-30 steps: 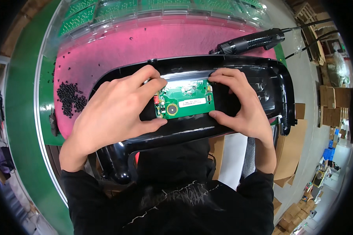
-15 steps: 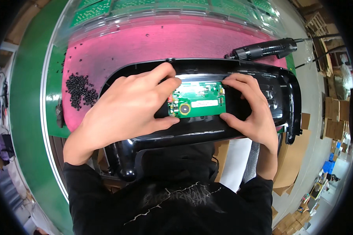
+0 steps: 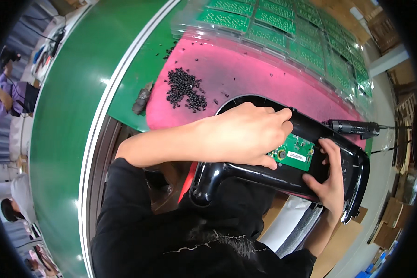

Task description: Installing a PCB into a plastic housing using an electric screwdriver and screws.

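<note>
A green circuit board with a white label and a round black part lies inside a glossy black plastic housing. My left hand covers the board's left end, its thumb at the near edge and its curled fingers at the far edge. Just past the board's right end is my right hand; thumb and fingers are spread apart with nothing between them. The thumb and fingertips rest at the housing's inner walls. The left part of the board is hidden under my left hand.
A pink mat carries a pile of small black screws. Behind it stand clear plastic trays of green boards. A black electric screwdriver lies beyond the housing at right. A dark lump sits left of the mat.
My view has turned, so the bench appears tilted and the housing lies further right. My right hand has come away from the board's right end; my left hand stays on its left end.
</note>
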Motion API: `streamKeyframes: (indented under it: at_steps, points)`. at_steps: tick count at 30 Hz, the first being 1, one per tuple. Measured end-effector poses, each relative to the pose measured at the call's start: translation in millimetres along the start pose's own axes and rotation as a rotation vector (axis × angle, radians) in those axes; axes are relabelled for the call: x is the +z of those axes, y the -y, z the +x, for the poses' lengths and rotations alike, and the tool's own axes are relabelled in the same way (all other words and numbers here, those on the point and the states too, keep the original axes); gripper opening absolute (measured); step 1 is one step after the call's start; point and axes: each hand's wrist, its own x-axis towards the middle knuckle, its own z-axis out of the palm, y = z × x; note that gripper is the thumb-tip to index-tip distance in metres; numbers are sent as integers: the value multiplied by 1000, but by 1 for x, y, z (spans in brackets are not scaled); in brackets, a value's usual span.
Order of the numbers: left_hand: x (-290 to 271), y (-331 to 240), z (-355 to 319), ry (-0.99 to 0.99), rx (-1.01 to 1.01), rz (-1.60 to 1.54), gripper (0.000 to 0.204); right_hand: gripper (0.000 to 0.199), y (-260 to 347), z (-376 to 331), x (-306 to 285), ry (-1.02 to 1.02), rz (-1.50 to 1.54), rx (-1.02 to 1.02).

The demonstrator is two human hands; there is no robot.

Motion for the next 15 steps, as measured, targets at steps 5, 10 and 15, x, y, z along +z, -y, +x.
streamKeyframes:
  at_steps: [5,10,15]
  points:
    - [-42,10,-55,-316,-276,165,21,67,-28,-8,-50,-344,94,74]
    - [-36,32,-85,-148,-404,174,26,53,-115,11,-129,-568,-106,346]
    - [-20,34,-92,-220,-449,93,25,37,-109,53,-132,-358,330,571]
